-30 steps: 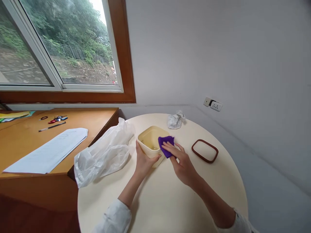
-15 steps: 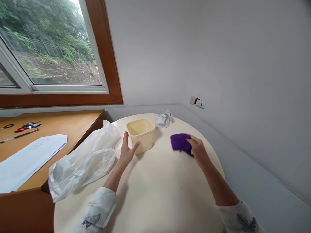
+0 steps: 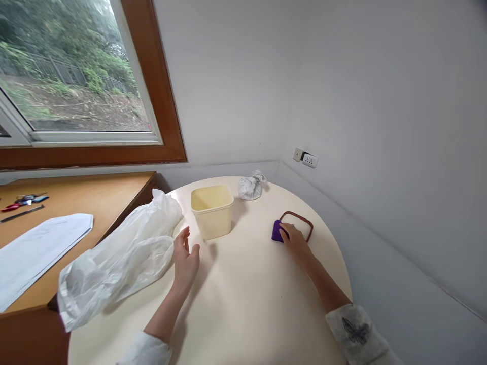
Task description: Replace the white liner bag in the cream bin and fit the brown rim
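My right hand (image 3: 296,242) is closed on a small purple cloth (image 3: 277,231) at the right side of the table. A thin brown loop with rounded corners (image 3: 299,216) lies right behind that hand; whether it is joined to the cloth I cannot tell. My left hand (image 3: 185,258) is held above the table with its fingers apart and nothing in them. Just beyond it stands a cream plastic container (image 3: 213,223), upright and open at the top, apart from the fingers.
A crumpled white plastic bag (image 3: 122,263) lies along the table's left edge. Behind the container sits a knotted white bag (image 3: 251,187). On the brown desk (image 3: 110,190) at left are white papers (image 3: 45,248) and several small tools. The round table (image 3: 243,304) meets the walls behind.
My left hand has drawn back from the container. My right hand has lowered the purple cloth to the table, where it looks more bunched, and the brown loop now shows.
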A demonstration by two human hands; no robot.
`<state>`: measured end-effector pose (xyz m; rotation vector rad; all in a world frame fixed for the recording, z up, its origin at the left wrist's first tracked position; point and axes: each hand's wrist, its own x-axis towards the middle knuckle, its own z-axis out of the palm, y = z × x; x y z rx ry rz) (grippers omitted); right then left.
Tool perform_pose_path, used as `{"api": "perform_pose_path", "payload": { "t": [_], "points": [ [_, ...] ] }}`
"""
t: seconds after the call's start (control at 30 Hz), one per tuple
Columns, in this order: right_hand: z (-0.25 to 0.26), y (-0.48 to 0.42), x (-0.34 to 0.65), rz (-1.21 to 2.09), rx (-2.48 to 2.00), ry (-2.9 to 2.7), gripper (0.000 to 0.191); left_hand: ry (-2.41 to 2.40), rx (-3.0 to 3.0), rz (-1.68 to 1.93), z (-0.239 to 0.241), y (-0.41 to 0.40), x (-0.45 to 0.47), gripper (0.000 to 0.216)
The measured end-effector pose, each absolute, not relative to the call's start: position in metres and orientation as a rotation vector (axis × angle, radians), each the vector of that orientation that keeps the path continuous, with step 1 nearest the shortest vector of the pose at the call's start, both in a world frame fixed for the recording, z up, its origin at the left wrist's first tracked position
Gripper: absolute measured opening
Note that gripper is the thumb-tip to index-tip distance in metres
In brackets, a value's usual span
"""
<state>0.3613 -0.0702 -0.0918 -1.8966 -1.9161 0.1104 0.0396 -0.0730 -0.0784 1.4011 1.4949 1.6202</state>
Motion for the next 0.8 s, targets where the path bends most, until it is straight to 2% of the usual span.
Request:
{"api": "perform_pose_path", "payload": {
  "t": [0.2, 0.43, 0.7, 0.8],
  "points": [
    [-0.103, -0.059, 0.357, -0.053, -2.003, -1.878, 0.024, 1.385, 1.54, 1.718, -0.073, -0.089, 0.057, 0.033],
    [-0.109, -0.08, 0.332, -0.168, -1.914, -1.922, 0.019, 1.301, 1.522, 1.363, -0.073, -0.103, 0.074, 0.017],
    [-0.104, -0.131, 0.267, -0.127, -1.425, -2.0, 0.019, 0.997, 1.027, 1.064, -0.074, -0.107, 0.088, 0.041],
    [-0.099, -0.148, 0.245, -0.083, -1.258, -2.031, 0.019, 0.903, 0.918, 1.007, -0.073, -0.11, 0.09, 0.04]
  ]
}}
